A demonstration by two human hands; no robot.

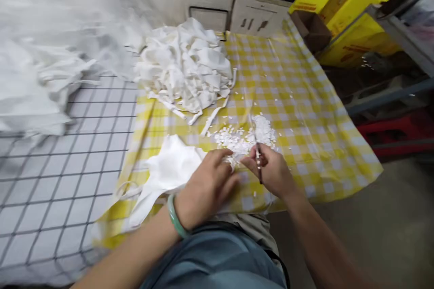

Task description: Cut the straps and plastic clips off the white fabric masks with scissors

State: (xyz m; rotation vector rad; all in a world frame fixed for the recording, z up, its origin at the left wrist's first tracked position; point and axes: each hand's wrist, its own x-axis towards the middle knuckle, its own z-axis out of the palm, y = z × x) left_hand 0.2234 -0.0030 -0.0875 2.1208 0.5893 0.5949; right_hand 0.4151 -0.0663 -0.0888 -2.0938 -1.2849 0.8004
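Right hand (275, 172) closed round a tool (259, 163), left hand (207, 186) curled, hold unclear — bits (263, 130) ahead seem cut, cloth heap (185, 67) beyond perhaps remaining.

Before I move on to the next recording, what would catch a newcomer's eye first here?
The bright yellow-and-white checked covering stands out first, across the picture's middle. At its back left sits a crumpled heap of white fabric; nearer the front, small white bits lie by the left hand and the right hand, which grips a thin dark tool.
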